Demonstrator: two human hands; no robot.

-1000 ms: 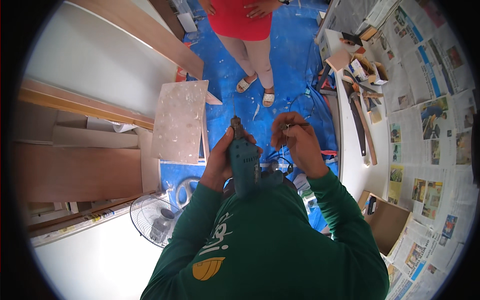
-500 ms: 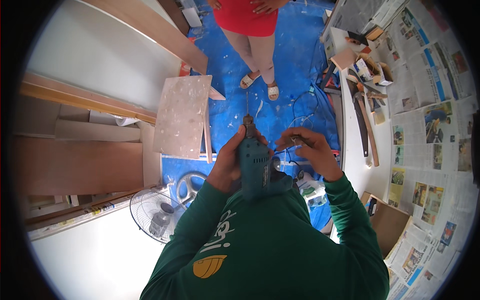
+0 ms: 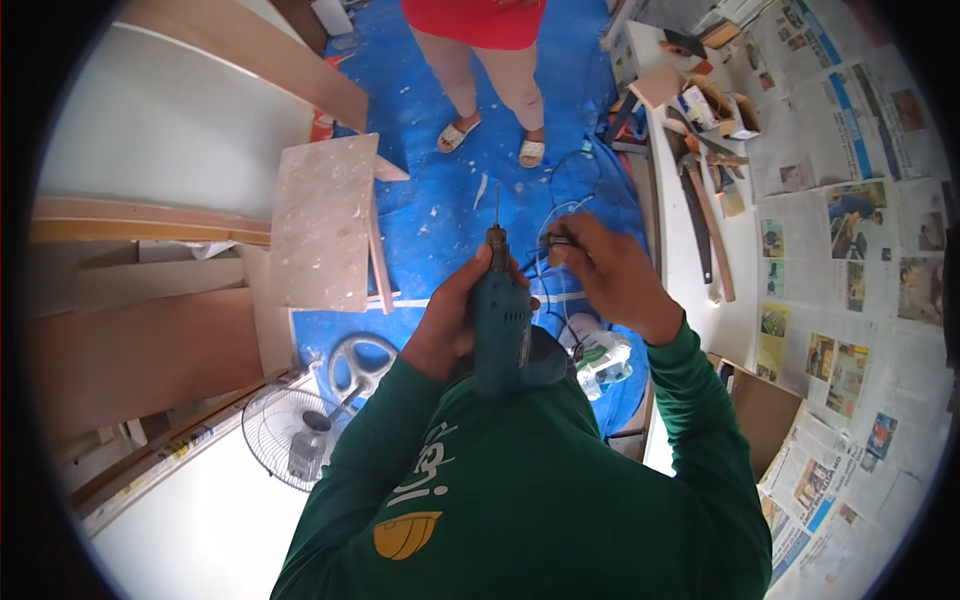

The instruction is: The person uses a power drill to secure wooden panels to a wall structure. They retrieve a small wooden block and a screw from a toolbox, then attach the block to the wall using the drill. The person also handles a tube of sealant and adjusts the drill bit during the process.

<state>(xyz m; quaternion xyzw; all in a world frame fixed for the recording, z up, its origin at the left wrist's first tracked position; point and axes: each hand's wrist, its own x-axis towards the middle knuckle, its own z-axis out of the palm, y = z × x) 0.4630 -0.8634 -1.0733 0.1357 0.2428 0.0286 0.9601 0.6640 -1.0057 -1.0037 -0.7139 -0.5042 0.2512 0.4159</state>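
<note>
A teal corded power drill is upright in front of my chest, its thin bit pointing away from me. My left hand wraps round its front end, just below the dark chuck. To the right of the drill and apart from it, my right hand is closed with its fingers pinched on a small dark metal tool. The tool's exact kind is too small to make out. The drill's handle is mostly hidden beneath its body.
Ahead, a person in a red top stands on blue sheeting. A small wooden stand and a fan are on the left. Along the right, a white ledge holds a handsaw, a hammer and boxes.
My right hand has turned and shifted slightly left, with the small metal tool now pointing toward the drill's chuck. The view has shifted, and the person ahead has stepped with feet wider apart.
</note>
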